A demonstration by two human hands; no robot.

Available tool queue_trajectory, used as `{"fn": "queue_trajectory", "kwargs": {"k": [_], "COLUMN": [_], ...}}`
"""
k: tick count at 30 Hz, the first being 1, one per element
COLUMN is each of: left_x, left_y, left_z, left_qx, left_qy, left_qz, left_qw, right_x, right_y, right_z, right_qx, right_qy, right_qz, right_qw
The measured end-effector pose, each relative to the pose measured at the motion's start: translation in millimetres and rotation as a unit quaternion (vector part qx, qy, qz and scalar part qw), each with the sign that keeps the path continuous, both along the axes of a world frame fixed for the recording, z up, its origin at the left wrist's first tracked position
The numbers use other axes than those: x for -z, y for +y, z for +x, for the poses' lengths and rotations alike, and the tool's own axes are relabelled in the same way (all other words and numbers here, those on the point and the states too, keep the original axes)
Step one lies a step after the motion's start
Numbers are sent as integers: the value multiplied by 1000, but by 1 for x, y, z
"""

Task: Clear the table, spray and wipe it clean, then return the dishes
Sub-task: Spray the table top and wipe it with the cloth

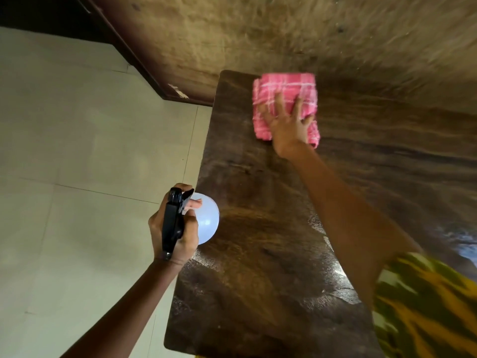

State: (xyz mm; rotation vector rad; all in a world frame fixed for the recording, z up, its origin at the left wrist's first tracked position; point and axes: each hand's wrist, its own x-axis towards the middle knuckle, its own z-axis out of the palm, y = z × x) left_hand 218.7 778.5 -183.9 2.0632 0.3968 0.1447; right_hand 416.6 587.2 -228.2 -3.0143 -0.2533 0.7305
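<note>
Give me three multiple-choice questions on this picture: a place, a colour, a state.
1. Where does the cloth lie? A) on the floor B) on a chair C) at the table's far end
2. What colour is the cloth? A) pink with white checks B) plain blue C) green
3. What is the left hand doing? A) lying flat B) gripping the spray bottle C) hanging empty
Answers: 1 C, the right hand presses it there; 2 A, the checks show; 3 B, it curls round the bottle.
</note>
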Motion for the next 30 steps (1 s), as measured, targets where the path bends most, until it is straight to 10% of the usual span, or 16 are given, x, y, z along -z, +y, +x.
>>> {"fn": "queue_trajectory", "kwargs": {"k": [5,14,22,30], "left_x": [0,-6,4,6], "left_y": [-3,-3,-1,4], "left_z": [0,1,0,-1], "left_qx": [-10,10,-16,7], "left_qy": [-13,-34,3,-18], "left_qz": [11,24,-16,-17], "left_qw": [1000,999,1000,1000], "right_x": [3,-5,-1,-6], "right_y": [-33,-12,13,-5], "right_z": [-94,29,-67,0], "right_qx": [-171,70,-191,52], "right_qy": [10,32,1,16], "right_qz": [-15,-5,8,-8], "right_qw": [985,997,982,998]}}
